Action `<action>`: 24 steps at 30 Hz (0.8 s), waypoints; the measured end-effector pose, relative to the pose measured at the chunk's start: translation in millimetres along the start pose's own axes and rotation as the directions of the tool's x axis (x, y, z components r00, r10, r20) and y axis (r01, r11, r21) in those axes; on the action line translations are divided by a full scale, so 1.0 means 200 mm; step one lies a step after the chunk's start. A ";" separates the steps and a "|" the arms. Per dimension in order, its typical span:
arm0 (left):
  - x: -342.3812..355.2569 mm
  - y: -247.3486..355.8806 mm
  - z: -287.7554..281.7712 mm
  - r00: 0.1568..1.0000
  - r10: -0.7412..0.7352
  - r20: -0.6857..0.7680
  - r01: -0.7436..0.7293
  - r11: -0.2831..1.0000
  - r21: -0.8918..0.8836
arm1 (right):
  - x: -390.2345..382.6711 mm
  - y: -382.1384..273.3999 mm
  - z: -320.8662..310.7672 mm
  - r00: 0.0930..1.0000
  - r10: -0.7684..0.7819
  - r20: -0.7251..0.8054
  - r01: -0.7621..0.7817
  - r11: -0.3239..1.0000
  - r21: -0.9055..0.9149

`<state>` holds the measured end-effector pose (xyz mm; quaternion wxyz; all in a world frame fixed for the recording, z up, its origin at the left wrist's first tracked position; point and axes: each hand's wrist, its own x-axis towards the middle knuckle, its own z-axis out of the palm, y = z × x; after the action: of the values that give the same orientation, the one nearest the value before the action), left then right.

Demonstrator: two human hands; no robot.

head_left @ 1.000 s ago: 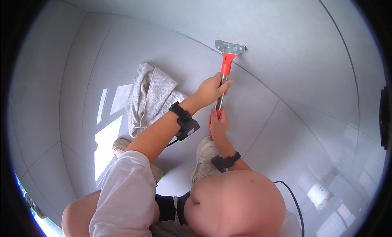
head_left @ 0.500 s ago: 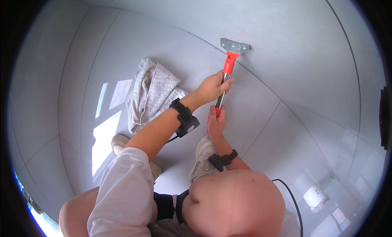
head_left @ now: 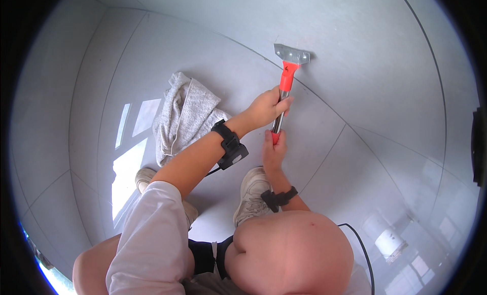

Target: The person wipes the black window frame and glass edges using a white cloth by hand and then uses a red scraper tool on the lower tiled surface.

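Note:
A floor scraper [head_left: 287, 76] with a red grip, a metal shaft and a wide metal blade lies angled on the grey tiled floor [head_left: 365, 66], its blade flat on a tile beside a grout line. My left hand [head_left: 267, 106] is closed round the metal shaft just below the red grip. My right hand [head_left: 273, 149] grips the red end of the handle, a little nearer to me. Both wrists wear black straps.
A crumpled grey cloth [head_left: 185, 117] lies on the floor left of my left forearm. My two pale sneakers [head_left: 251, 192] stand below the hands, and my bare knees fill the lower edge. A black cable [head_left: 362, 249] runs at the lower right.
The scraper blade has slid forward across the tile, away from me, with both hands still on the handle. The cloth has not moved.

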<state>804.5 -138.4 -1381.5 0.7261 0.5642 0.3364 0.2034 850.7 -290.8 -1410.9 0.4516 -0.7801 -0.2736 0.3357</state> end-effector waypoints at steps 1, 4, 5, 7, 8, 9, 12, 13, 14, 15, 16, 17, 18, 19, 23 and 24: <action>0.00 0.03 0.00 0.999 0.032 -0.014 -0.032 0.999 -0.013 | 0.01 -0.04 -0.01 0.999 -0.040 0.002 0.040 0.999 -0.020; 0.00 0.10 -0.03 0.999 0.029 0.013 -0.028 0.997 -0.068 | 0.04 -0.08 -0.03 0.997 -0.073 0.023 0.074 0.996 -0.052; 0.00 0.11 -0.04 0.999 0.011 0.033 -0.008 0.996 -0.089 | 0.05 -0.09 -0.04 0.997 -0.069 0.034 0.071 0.996 -0.058; -0.01 0.09 -0.02 0.998 -0.049 0.048 0.053 0.994 -0.090 | 0.03 -0.04 -0.04 0.999 -0.039 0.030 0.041 0.997 -0.062; -0.01 0.07 -0.01 0.995 -0.080 0.054 0.085 0.992 -0.091 | 0.02 -0.01 -0.05 0.999 -0.023 0.029 0.025 0.998 -0.064; 0.00 0.05 0.01 0.996 -0.075 0.052 0.080 0.993 -0.088 | 0.00 -0.01 -0.05 1.000 -0.014 0.008 0.015 0.996 -0.087; 0.01 0.01 0.03 0.998 -0.045 0.052 0.050 0.995 -0.086 | -0.01 -0.02 -0.06 0.999 0.017 -0.027 -0.020 0.994 -0.111; 0.02 0.00 0.02 0.998 -0.025 0.056 0.030 0.996 -0.088 | -0.01 -0.03 -0.06 0.999 0.032 -0.020 -0.033 0.995 -0.091; 0.02 0.00 0.01 0.998 -0.004 0.060 0.010 0.996 -0.091 | 0.00 -0.04 -0.06 0.999 0.046 -0.013 -0.047 0.996 -0.070; 0.02 0.02 0.00 0.999 0.003 0.051 0.001 0.996 -0.094 | 0.01 -0.04 -0.06 1.000 0.025 -0.006 -0.025 0.997 -0.075; 0.02 0.03 -0.01 0.999 0.011 0.042 -0.007 0.995 -0.098 | 0.02 -0.04 -0.06 1.000 0.004 0.000 -0.004 0.997 -0.081; 0.02 0.05 -0.01 0.999 0.018 0.033 -0.015 0.995 -0.102 | 0.02 -0.03 -0.07 1.000 -0.016 0.006 0.017 0.996 -0.086; 0.01 0.05 -0.01 0.999 0.003 0.043 0.001 0.995 -0.097 | 0.02 -0.01 -0.06 1.000 -0.004 -0.002 0.004 0.997 -0.080; 0.01 0.05 0.00 0.999 -0.013 0.053 0.018 0.996 -0.092 | 0.01 0.02 -0.06 1.000 0.008 -0.009 -0.009 0.997 -0.074; 0.01 0.06 0.03 0.999 0.024 0.031 -0.022 0.998 -0.065 | 0.00 -0.02 -0.05 0.997 -0.051 -0.051 0.045 0.993 -0.108; 0.01 0.08 0.03 0.999 0.029 0.018 -0.028 0.998 -0.056 | 0.01 -0.06 -0.06 0.999 -0.040 -0.038 0.036 0.995 -0.095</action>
<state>810.7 -136.5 -1365.3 0.7418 0.5503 0.3156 0.2176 859.6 -290.5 -1397.1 0.4257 -0.8018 -0.2948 0.2983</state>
